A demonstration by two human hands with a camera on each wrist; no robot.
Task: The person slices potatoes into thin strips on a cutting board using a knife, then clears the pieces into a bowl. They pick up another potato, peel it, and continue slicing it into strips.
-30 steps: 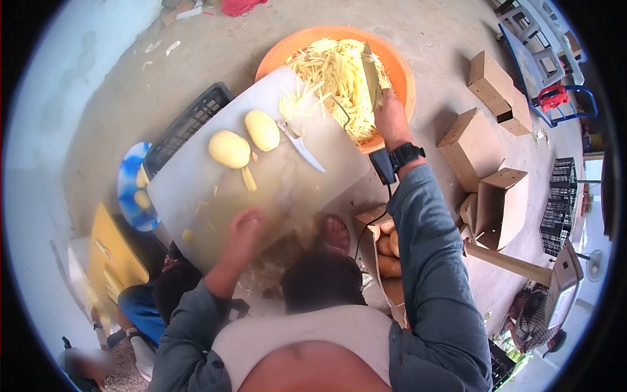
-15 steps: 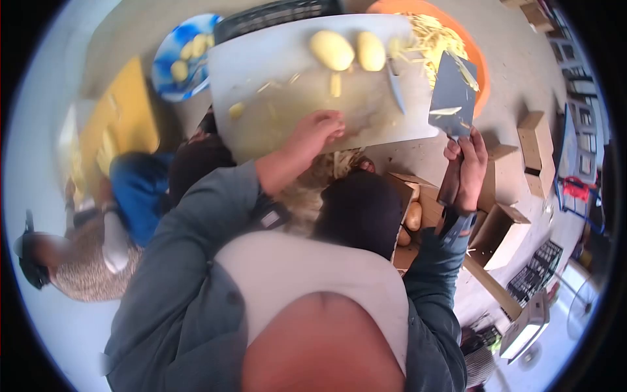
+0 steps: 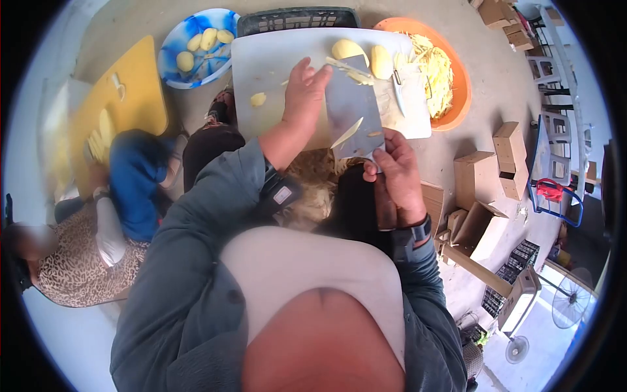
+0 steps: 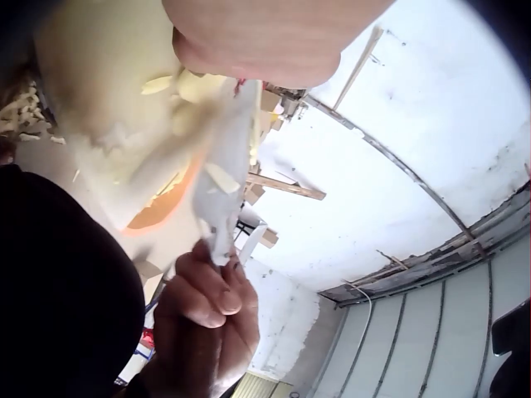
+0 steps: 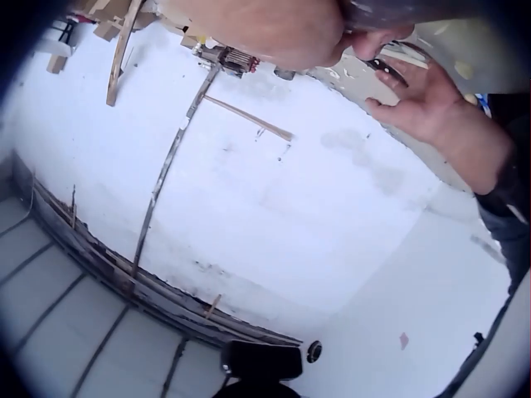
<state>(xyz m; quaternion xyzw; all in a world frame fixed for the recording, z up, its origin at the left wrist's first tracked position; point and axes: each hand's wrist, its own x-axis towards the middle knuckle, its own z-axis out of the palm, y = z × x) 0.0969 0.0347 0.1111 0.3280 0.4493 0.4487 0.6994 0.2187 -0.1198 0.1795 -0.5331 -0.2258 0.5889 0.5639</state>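
My right hand grips the handle of a cleaver, its broad blade raised flat over the near side of the white cutting board. Strips of potato cling to the blade, one near the handle and others at the far end. Close to the blade's left edge is my left hand, fingers loosely extended beside the strips at the tip; the right wrist view shows this left hand spread. Two peeled potatoes lie on the board, beside a small white-handled tool.
An orange tub full of potato strips stands right of the board. Behind is a black crate; a blue-and-white basin holds peeled potatoes. At left, a person sits by a yellow board. Cardboard boxes stand at right.
The cleaver went from over the orange tub, back and leftward, to above the board. My left hand has risen from the board's near edge to beside the blade. The head view has shifted.
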